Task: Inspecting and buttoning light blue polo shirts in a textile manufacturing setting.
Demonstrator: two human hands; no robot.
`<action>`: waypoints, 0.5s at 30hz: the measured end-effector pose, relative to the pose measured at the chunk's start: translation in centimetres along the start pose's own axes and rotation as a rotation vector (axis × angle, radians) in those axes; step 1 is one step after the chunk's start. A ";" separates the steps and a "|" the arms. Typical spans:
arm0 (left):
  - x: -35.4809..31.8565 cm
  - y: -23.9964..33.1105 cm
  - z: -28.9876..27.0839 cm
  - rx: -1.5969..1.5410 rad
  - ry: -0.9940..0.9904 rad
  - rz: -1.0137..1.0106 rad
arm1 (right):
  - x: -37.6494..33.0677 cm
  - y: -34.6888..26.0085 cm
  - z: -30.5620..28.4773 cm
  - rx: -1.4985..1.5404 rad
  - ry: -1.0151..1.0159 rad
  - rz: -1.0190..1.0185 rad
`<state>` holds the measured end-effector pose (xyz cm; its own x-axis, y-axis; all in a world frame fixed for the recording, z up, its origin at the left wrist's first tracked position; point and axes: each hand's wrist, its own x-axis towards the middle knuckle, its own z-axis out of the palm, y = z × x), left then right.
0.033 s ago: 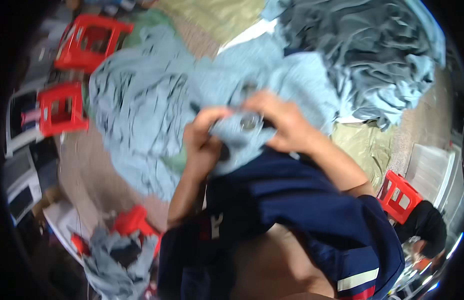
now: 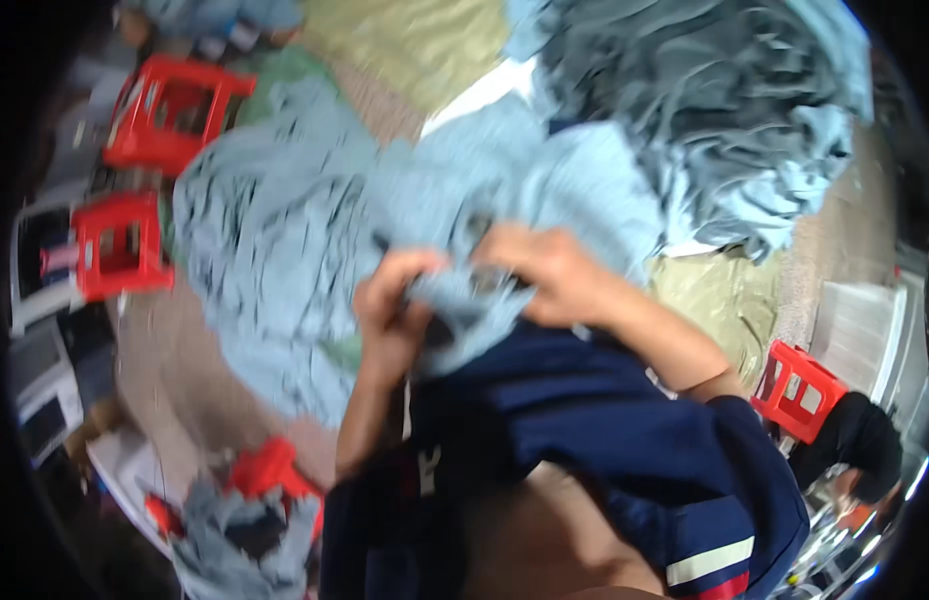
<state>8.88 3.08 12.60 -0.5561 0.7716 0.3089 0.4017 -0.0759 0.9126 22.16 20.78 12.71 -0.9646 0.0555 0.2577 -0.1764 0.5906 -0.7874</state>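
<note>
At frame centre, the left hand [image 2: 394, 310] and right hand [image 2: 554, 275] both grip a light-blue garment [image 2: 284, 230]

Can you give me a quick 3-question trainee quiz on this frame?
1. True or false: both hands grip the light blue garment.
2. What colour are the plastic stools, such as the one at upper left? A) green B) red C) white
3. Which hand lies farther right in the picture?

Key:
1. True: left hand and right hand both clutch its bunched fabric.
2. B
3. The right hand.
</note>
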 end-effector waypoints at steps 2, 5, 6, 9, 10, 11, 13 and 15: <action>-0.3 -1.1 -0.4 -0.022 0.031 -0.070 | 0.3 0.0 0.3 0.071 -0.107 0.069; -0.2 -3.2 -0.9 -0.174 0.259 -0.264 | 2.9 0.5 -0.7 0.160 -0.369 0.186; 0.2 -4.1 -1.0 -0.202 0.355 -0.222 | 4.1 0.9 -1.5 0.244 -0.382 0.246; 1.5 -6.8 -1.8 -0.207 0.566 -0.165 | 9.1 4.7 -5.5 0.092 -0.223 0.311; 1.8 -7.3 -2.2 -0.182 0.594 -0.151 | 11.3 6.3 -8.1 -0.045 -0.140 0.374; 1.6 -8.2 -3.1 -0.178 0.615 -0.153 | 14.0 5.4 -11.8 -0.138 -0.144 0.460; 1.5 -9.1 -4.1 -0.172 0.628 -0.166 | 19.3 8.6 -19.4 -0.521 0.150 0.329; -1.3 -9.9 -7.1 -0.078 0.690 -0.190 | 23.0 1.1 -25.9 -0.621 0.424 0.366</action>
<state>0.47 -1.65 5.09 -0.9546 0.2029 0.2180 0.2134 -0.0445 0.9759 4.82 43.58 32.31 -0.7624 0.5549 0.3328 0.3932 0.8059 -0.4427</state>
